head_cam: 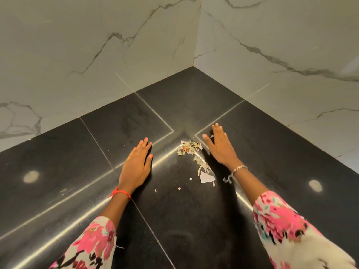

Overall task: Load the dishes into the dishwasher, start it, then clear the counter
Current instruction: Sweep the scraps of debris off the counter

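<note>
While no dishes show on the dark polished stone counter (77, 152), a small heap of pale green and white scraps (189, 147) lies near its corner, with loose bits and a torn white shard (206, 177) trailing back toward the person. The left hand (137, 166) lies palm-down just left of the heap, fingers straight and close together. The right hand (219, 148) rests with fingers straight and slightly spread, its thumb edge right beside the heap. Neither grips anything. Placed so, they look set as two walls to sweep the litter together, which suggests the counter-clearing stage. White grey-veined marble walls (97, 45) close the corner behind, so crumbs pushed forward would lodge there; drawing them back seems wiser.
</note>
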Demonstrator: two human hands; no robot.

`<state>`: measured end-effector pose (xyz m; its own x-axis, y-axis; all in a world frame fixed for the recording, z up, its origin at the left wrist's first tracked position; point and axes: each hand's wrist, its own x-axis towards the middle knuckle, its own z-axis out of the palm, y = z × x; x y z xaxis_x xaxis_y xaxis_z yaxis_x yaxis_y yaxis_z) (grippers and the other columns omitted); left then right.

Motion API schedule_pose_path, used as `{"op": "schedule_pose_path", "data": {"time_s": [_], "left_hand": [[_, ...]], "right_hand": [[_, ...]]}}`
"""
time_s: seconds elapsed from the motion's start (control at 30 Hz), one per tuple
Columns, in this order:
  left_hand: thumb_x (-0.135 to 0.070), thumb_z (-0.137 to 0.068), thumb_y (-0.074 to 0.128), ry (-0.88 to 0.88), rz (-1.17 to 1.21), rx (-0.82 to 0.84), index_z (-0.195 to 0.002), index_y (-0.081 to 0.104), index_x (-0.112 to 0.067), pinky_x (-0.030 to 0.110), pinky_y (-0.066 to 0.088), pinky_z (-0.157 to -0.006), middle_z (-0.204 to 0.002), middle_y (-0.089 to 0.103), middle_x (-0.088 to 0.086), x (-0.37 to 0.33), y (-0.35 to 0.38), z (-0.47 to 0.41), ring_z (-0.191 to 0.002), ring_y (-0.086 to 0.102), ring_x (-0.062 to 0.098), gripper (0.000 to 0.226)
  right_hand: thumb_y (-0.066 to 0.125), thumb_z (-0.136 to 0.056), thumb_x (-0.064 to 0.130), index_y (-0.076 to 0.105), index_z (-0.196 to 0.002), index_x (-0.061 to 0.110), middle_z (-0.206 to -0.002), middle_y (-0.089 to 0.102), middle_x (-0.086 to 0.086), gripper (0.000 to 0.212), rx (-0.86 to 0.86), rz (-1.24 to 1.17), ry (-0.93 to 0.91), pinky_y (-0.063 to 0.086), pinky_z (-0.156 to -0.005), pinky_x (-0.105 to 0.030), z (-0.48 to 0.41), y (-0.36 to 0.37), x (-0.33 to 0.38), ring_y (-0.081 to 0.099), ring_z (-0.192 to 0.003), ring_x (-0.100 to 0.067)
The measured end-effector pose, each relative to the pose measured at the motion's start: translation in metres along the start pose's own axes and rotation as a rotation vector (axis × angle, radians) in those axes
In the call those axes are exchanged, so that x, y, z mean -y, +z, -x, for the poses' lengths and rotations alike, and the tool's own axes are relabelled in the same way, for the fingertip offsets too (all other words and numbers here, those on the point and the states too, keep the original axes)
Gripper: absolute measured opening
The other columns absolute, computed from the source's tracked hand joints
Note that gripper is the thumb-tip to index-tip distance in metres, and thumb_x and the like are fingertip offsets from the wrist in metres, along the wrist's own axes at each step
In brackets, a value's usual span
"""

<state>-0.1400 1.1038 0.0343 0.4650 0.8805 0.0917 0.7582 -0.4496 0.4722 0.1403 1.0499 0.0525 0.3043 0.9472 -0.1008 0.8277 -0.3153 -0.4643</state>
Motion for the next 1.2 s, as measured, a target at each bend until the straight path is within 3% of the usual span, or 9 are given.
{"op": "schedule_pose_path", "data": {"time_s": [0.3, 0.4, 0.47, 0.7, 0.93, 1.0, 1.07, 1.13, 1.2], "left_hand": [[-0.020, -0.100, 0.038, -0.008, 0.008, -0.012, -0.147, 0.029, -0.013, 0.026, 0.007, -0.119, -0.157, 0.019, -0.001, -0.003, -0.001, -0.001, -0.146, 0.014, 0.012, 0.048], [-0.021, -0.101, 0.037, -0.013, -0.002, -0.007, -0.148, 0.028, -0.014, 0.025, 0.006, -0.119, -0.158, 0.018, -0.002, -0.003, -0.001, 0.000, -0.146, 0.013, 0.011, 0.049], [-0.022, -0.101, 0.036, -0.014, -0.011, -0.009, -0.148, 0.027, -0.015, 0.024, 0.005, -0.118, -0.158, 0.018, -0.002, -0.002, 0.000, 0.000, -0.146, 0.012, 0.011, 0.049], [-0.021, -0.100, 0.037, -0.013, 0.002, -0.016, -0.148, 0.028, -0.015, 0.025, 0.006, -0.118, -0.157, 0.020, -0.001, -0.003, -0.001, 0.001, -0.146, 0.014, 0.011, 0.049], [-0.019, -0.100, 0.038, -0.018, 0.021, -0.017, -0.146, 0.032, -0.014, 0.027, 0.009, -0.119, -0.157, 0.022, 0.000, -0.004, -0.002, 0.001, -0.146, 0.016, 0.013, 0.048], [-0.019, -0.100, 0.038, -0.009, 0.023, -0.016, -0.146, 0.032, -0.013, 0.029, 0.010, -0.120, -0.157, 0.022, 0.001, -0.005, -0.002, 0.002, -0.146, 0.016, 0.014, 0.047], [-0.019, -0.100, 0.037, -0.017, 0.017, -0.010, -0.147, 0.031, -0.013, 0.030, 0.010, -0.120, -0.157, 0.022, 0.001, -0.003, -0.004, 0.001, -0.146, 0.016, 0.014, 0.047], [-0.019, -0.100, 0.036, -0.014, 0.010, 0.001, -0.147, 0.029, -0.011, 0.031, 0.010, -0.120, -0.157, 0.020, 0.003, -0.005, -0.004, 0.001, -0.146, 0.015, 0.016, 0.048], [-0.021, -0.101, 0.032, -0.015, -0.044, 0.029, -0.148, 0.025, -0.009, 0.033, 0.009, -0.120, -0.158, 0.016, 0.005, -0.008, -0.004, 0.001, -0.147, 0.012, 0.018, 0.049]], "right_hand": [[0.029, -0.095, 0.057, 0.029, -0.146, 0.027, -0.154, 0.021, 0.012, 0.059, 0.126, -0.134, -0.368, 0.003, -0.117, -0.020, 0.054, 0.048, 0.049, 0.007, -0.139, 0.008], [0.046, -0.089, 0.057, 0.048, -0.133, 0.037, -0.143, 0.040, 0.022, 0.048, 0.265, -0.503, -0.291, 0.020, -0.115, -0.022, 0.074, 0.044, 0.050, 0.030, -0.134, 0.009], [0.050, -0.089, 0.052, 0.052, -0.130, 0.033, -0.139, 0.041, 0.023, 0.045, 0.203, -0.590, -0.257, 0.030, -0.110, -0.022, 0.067, 0.035, 0.052, 0.036, -0.127, 0.013], [0.032, -0.100, 0.043, 0.019, -0.149, 0.019, -0.158, 0.007, 0.003, 0.057, 0.221, -0.078, -0.310, -0.003, -0.115, -0.028, 0.010, 0.041, 0.071, 0.001, -0.145, -0.009], [0.029, -0.102, 0.037, 0.037, -0.142, 0.028, -0.153, 0.025, 0.014, 0.042, 0.502, -0.166, -0.468, 0.002, -0.120, -0.032, 0.066, 0.036, 0.051, 0.013, -0.143, -0.003], [0.034, -0.100, 0.040, 0.044, -0.137, 0.031, -0.149, 0.031, 0.017, 0.040, 0.412, -0.318, -0.357, 0.015, -0.119, -0.036, 0.086, 0.024, 0.037, 0.023, -0.142, -0.009], [0.037, -0.100, 0.038, 0.049, -0.134, 0.029, -0.146, 0.035, 0.018, 0.037, 0.121, -0.485, -0.199, 0.023, -0.115, -0.030, 0.103, 0.014, 0.026, 0.029, -0.138, -0.003], [0.036, -0.100, 0.038, 0.045, -0.138, 0.027, -0.148, 0.033, 0.015, 0.041, -0.074, -0.520, -0.013, 0.020, -0.116, -0.027, 0.124, 0.012, 0.013, 0.024, -0.137, 0.003], [0.032, -0.100, 0.039, 0.032, -0.145, 0.024, -0.153, 0.022, 0.012, 0.047, -0.082, -0.403, 0.068, 0.009, -0.118, -0.025, 0.144, 0.019, 0.003, 0.014, -0.141, 0.001]]}}
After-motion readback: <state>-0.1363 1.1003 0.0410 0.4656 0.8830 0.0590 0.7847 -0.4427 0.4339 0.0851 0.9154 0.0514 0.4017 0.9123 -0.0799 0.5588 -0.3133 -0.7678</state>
